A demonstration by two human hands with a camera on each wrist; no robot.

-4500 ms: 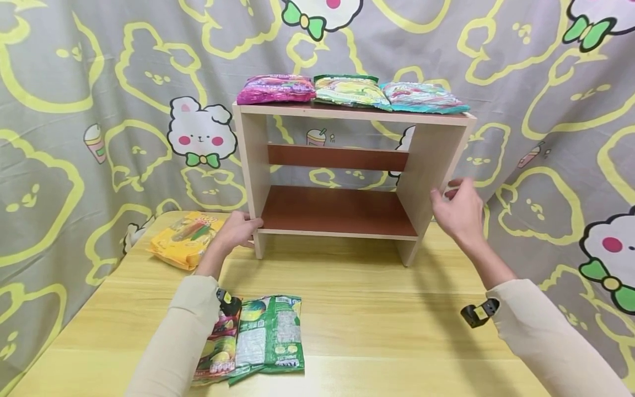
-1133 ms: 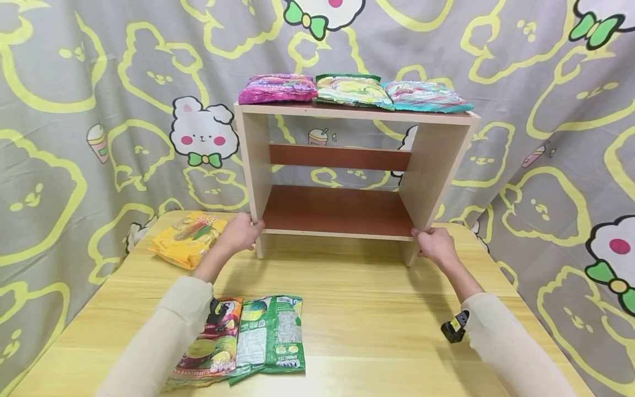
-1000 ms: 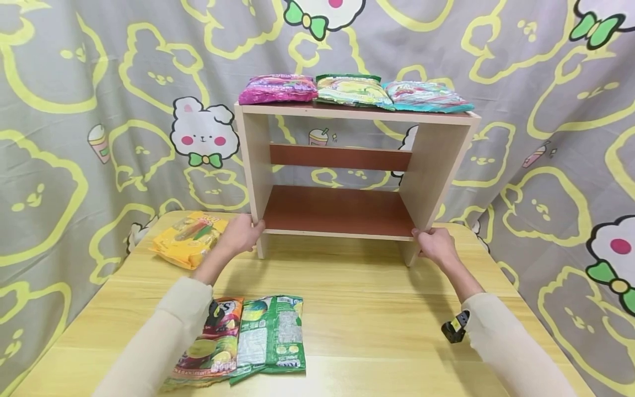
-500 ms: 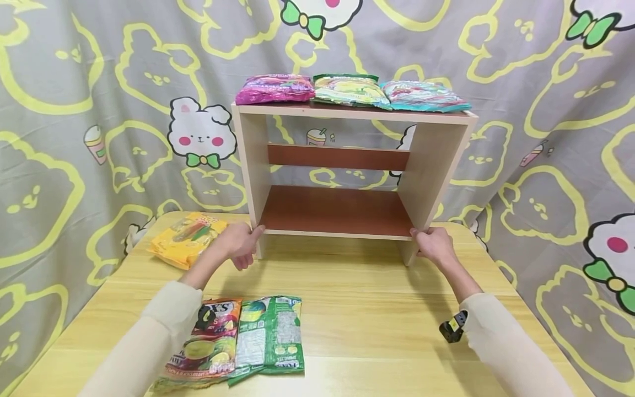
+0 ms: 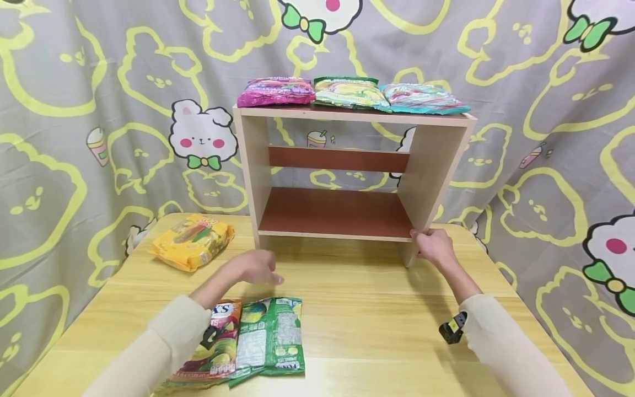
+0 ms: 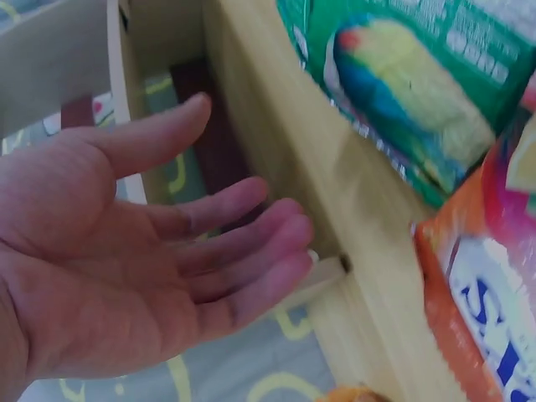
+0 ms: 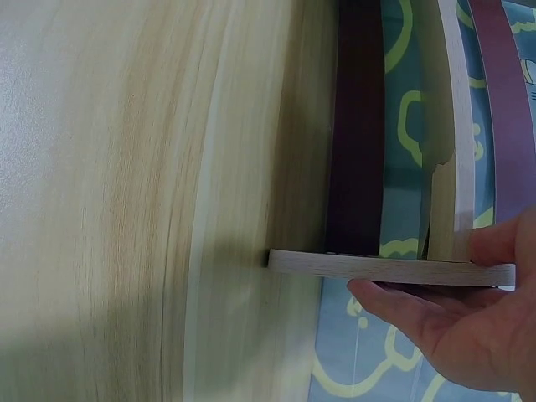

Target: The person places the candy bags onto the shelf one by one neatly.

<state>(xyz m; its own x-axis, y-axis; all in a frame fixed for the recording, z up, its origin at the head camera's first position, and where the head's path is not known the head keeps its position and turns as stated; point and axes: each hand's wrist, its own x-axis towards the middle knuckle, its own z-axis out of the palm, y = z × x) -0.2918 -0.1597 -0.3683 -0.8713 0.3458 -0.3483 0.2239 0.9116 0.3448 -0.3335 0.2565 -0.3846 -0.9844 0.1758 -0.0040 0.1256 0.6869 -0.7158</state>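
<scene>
The shelf (image 5: 337, 214) stands upright on the table (image 5: 367, 331), directly ahead of me. Its components are two pale side panels, a top board, a reddish-brown lower board and a back strip (image 5: 339, 159) of the same colour.

My right hand (image 5: 432, 245) grips the right side panel at the level of the lower board. The thumb bears on the inner side beside the board's front corner; the fingers lie against the outer face.

My left hand (image 5: 258, 267) is relaxed, above the table and apart from the shelf. Its fingers are extended with a slight bend, and the thumb is spread away from them. It is positioned between the shelf's left panel and the green bag (image 5: 270, 336).

Three bags lie in a row on the top board, left to right: a purple bag (image 5: 276, 91), a green-and-yellow bag (image 5: 351, 92) and a teal bag (image 5: 424, 99).

The green bag lies flat on the table in front of the shelf. The orange bag (image 5: 223, 347) adjoins its left edge, partly covered by my left sleeve (image 5: 168, 336). A yellow bag (image 5: 192, 241) rests left of the shelf. A grey curtain (image 5: 74, 165) with yellow outlines hangs behind the table.
</scene>
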